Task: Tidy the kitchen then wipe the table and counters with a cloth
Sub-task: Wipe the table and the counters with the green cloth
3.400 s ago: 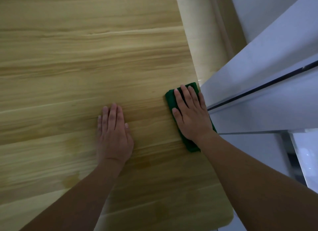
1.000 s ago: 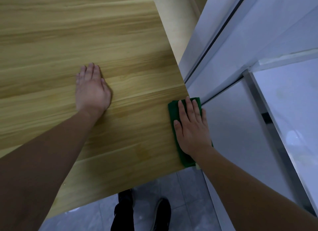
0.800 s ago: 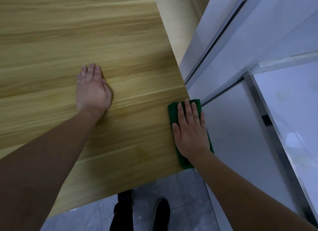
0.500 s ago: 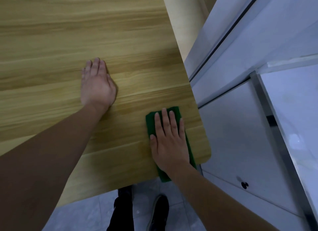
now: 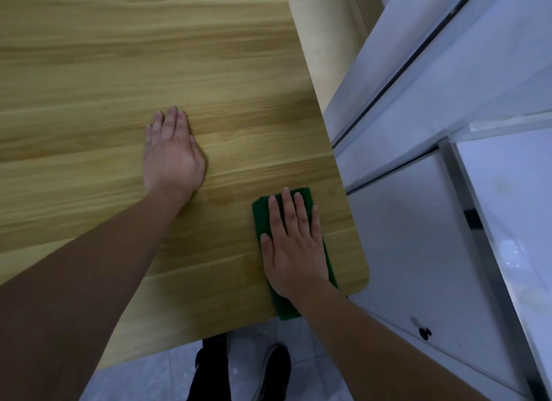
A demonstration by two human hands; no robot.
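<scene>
A folded green cloth (image 5: 260, 212) lies on the wooden table (image 5: 119, 72) near its front right corner, its near end hanging just over the front edge. My right hand (image 5: 294, 245) presses flat on the cloth with straight fingers and covers most of it. Further left, my left hand (image 5: 171, 155) rests flat on the bare wood, fingers straight and together.
White cabinets (image 5: 418, 236) stand close along the table's right side, one door with a small dark knob (image 5: 424, 332). A pale countertop (image 5: 522, 206) lies at the far right. Below the table's front edge are grey floor tiles and my dark shoes (image 5: 273, 370).
My right hand has slid the cloth from the table's right edge leftward and toward the front edge. The left hand stayed planted flat on the wood.
</scene>
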